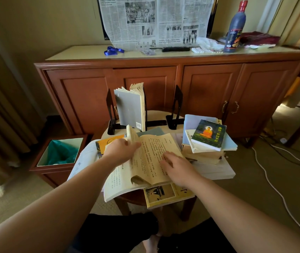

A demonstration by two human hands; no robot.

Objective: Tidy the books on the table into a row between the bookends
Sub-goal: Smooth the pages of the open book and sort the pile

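An open paperback with yellowed pages of vertical print (145, 161) lies across the front of the small round table (156, 114), on top of other books. The left hand (120, 149) pinches a lifted leaf between thumb and curled fingers, probably to fold the book closed. The right hand (178, 168) lies flat on the right-hand page with fingers straight and slightly spread, pinning it so the book does not slide. Behind, a grey-covered book (130, 108) stands upright with pages fanning, between the left black metal bookend (111, 114) and a middle upright; the right black bookend (176, 108) stands apart with an empty slot beside it. A stack topped by a small green-covered book with an orange seated figure (208, 134) waits to the right.
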